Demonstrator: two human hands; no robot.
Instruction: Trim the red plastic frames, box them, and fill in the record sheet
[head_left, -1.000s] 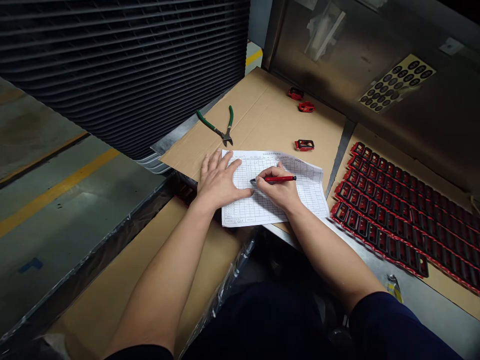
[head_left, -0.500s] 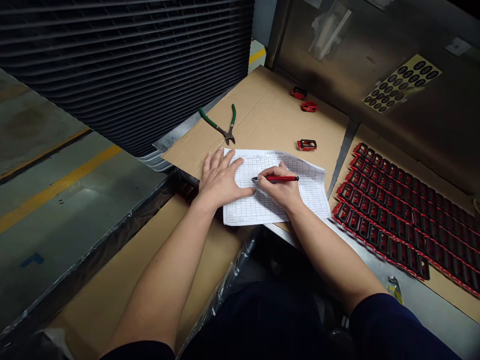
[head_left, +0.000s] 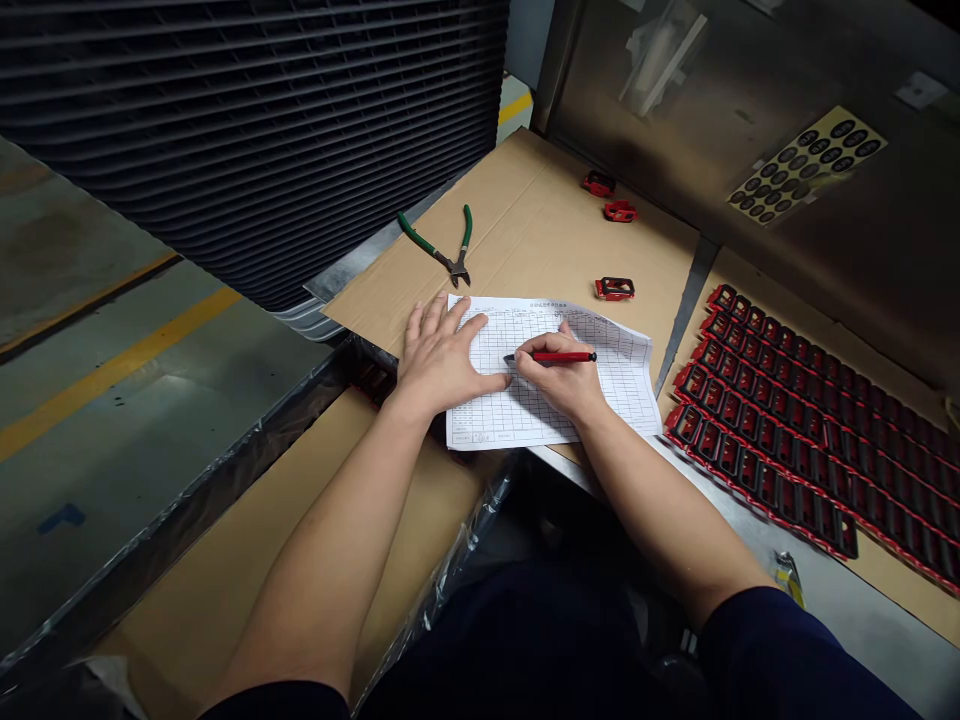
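Observation:
A printed form with a grid lies on a cardboard sheet, its right edge curling up a little. My left hand rests with spread fingers on the form's left side. In my right hand is a red pen, gripped between the fingers, its dark tip at the middle of the grid. Whether the tip touches the paper I cannot tell. Just beyond the form are pliers with green handles, their handles apart. A red and black plastic part lies behind the form.
Rows of red and black parts cover the cardboard on the right. Two more parts lie near the metal panel, which bears a sticker sheet. At left stand stacked black slatted trays. A plastic-lined box sits below my left arm.
My hands, the pen and the form stay in practically the same places. Only a very slight shift of the whole view shows.

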